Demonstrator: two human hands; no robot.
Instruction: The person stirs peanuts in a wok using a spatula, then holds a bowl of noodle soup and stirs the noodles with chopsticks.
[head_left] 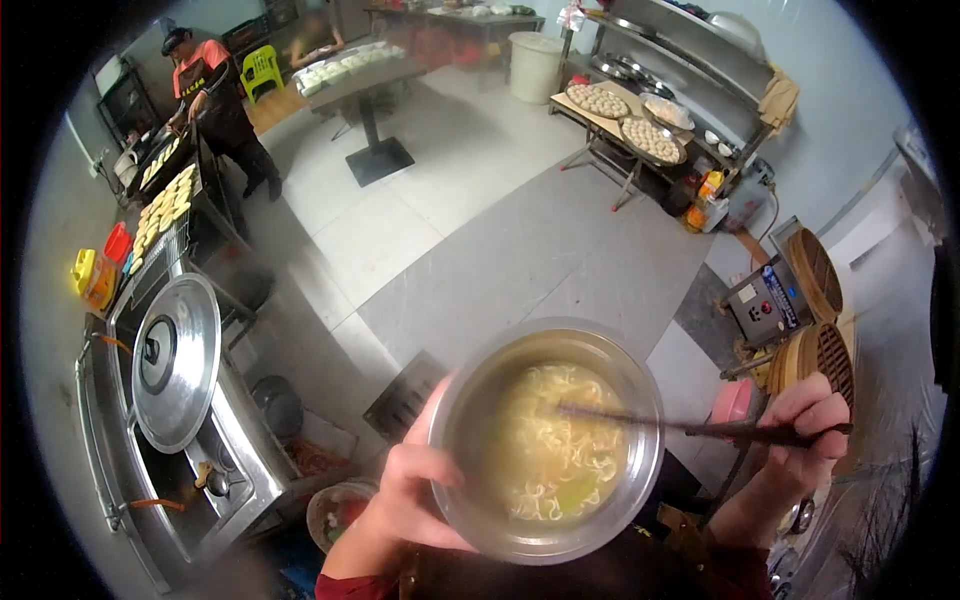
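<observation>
My left hand [415,490] grips a round metal bowl [470,400] by its left side, the thumb over the rim. Inside the bowl are noodles [560,440] in a pale yellow broth, with a green piece near the bottom. My right hand [805,440] is closed around a pair of dark chopsticks [720,430]. The chopsticks point left over the bowl, and their tips reach the noodles near the middle. Whether the tips hold any noodles I cannot tell.
A steel stove [230,450] with a large lidded pan [180,360] stands at left. Flatbreads [165,215] lie on a rack beyond it, near a co-worker [215,100]. Bamboo steamers [820,350] are at right. Trays of dough balls [650,138] rest on a far table.
</observation>
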